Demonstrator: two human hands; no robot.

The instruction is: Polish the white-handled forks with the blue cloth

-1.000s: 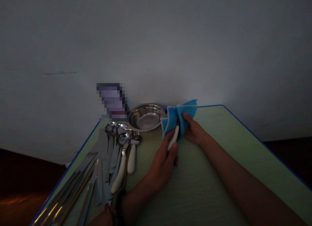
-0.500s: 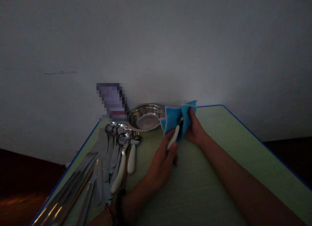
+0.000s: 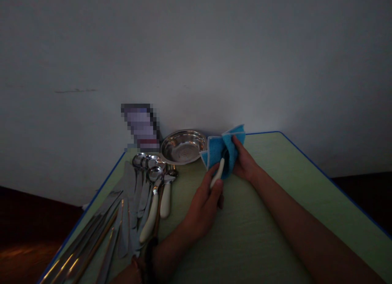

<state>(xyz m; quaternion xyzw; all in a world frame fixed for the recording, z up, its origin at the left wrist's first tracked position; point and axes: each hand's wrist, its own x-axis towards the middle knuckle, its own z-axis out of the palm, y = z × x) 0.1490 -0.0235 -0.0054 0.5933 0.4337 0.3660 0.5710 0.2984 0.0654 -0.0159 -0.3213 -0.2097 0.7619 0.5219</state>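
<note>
Pinched between the thumb and fingers of my left hand (image 3: 205,206) is the white handle (image 3: 218,174) of a piece of cutlery. Its far end disappears inside a folded blue cloth (image 3: 216,151), so I cannot tell what kind it is. My right hand (image 3: 245,161) is closed on the cloth from the right side, with the thumb pressed on top of the fabric. Both hands are above the table, just right of a shiny metal bowl (image 3: 183,149).
Several spoons (image 3: 155,174) lie left of my left hand, some with white handles. Several table knives (image 3: 124,231) spread toward the near left edge. A blurred-out upright device (image 3: 142,127) leans on the wall behind. The green table (image 3: 294,178) has a blue edge.
My right hand and the cloth have shifted slightly to the left, and the cloth's folds have changed. My left hand keeps hold of the white handle in nearly the same place.
</note>
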